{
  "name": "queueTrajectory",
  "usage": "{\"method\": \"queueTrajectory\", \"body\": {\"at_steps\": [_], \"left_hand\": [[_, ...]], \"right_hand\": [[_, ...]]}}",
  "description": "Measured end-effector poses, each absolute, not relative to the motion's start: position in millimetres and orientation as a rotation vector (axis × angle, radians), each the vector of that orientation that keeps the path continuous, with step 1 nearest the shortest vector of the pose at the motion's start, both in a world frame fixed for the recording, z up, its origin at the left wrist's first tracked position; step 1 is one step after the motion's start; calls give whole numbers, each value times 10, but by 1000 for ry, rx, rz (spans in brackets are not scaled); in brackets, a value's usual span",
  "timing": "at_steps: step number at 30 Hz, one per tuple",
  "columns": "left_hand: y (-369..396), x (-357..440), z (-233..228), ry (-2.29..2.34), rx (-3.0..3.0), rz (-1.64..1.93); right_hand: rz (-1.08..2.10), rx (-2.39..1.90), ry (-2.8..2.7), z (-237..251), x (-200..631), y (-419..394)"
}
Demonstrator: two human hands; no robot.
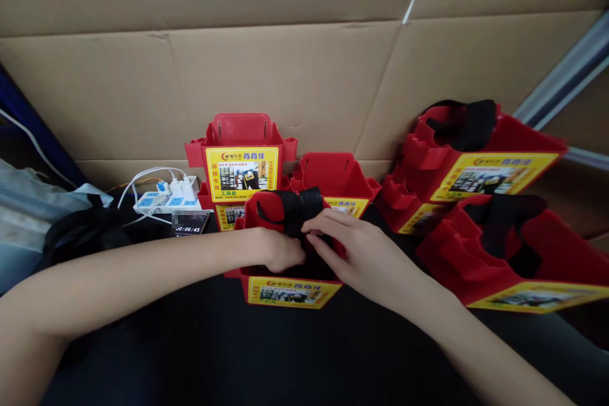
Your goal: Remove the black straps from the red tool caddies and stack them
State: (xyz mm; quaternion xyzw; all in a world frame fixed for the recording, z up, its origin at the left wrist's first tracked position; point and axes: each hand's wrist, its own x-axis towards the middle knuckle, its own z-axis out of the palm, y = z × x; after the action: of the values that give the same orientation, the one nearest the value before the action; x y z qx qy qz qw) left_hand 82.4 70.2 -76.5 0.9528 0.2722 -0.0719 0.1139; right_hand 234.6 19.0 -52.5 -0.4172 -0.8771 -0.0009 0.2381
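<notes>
A red plastic tool box (243, 285) with a yellow label stands low in the middle. A black strap (304, 202) loops over its back wall and runs down inside. My left hand (283, 250) reaches into the box with its fingers curled closed on the dark strap; the fingertips are partly hidden. Just to the right, my right hand (347, 241) comes over the box's side. Its thumb and index finger are brought together at the strap, close to the left hand. The dark inside of the box hides the strap's lower end.
Behind stand stacked red boxes (245, 130) and another red box (328, 174). On the right are boxes with black straps (476, 124). A power strip (164, 202) with white cables and a phone (190, 223) lie at left. Cardboard (285, 89) forms the back wall.
</notes>
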Motion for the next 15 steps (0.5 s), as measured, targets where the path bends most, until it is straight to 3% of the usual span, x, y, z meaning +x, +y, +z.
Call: {"method": "queueTrajectory", "body": {"at_steps": [3,7,9,15], "left_hand": [[697,566,-423,790,2757,-151],[601,233,-98,918,2538,634],[577,168,-89,989,2391,859],[659,217,-300,956,2030,835]], "right_hand": [[115,-1175,-2329,-399,2420,144],[286,-1122,-2315,-224,2386,143],[401,-1058,-2291,-197,2307,192],[751,-1005,-2003,-408,2078,458]]}}
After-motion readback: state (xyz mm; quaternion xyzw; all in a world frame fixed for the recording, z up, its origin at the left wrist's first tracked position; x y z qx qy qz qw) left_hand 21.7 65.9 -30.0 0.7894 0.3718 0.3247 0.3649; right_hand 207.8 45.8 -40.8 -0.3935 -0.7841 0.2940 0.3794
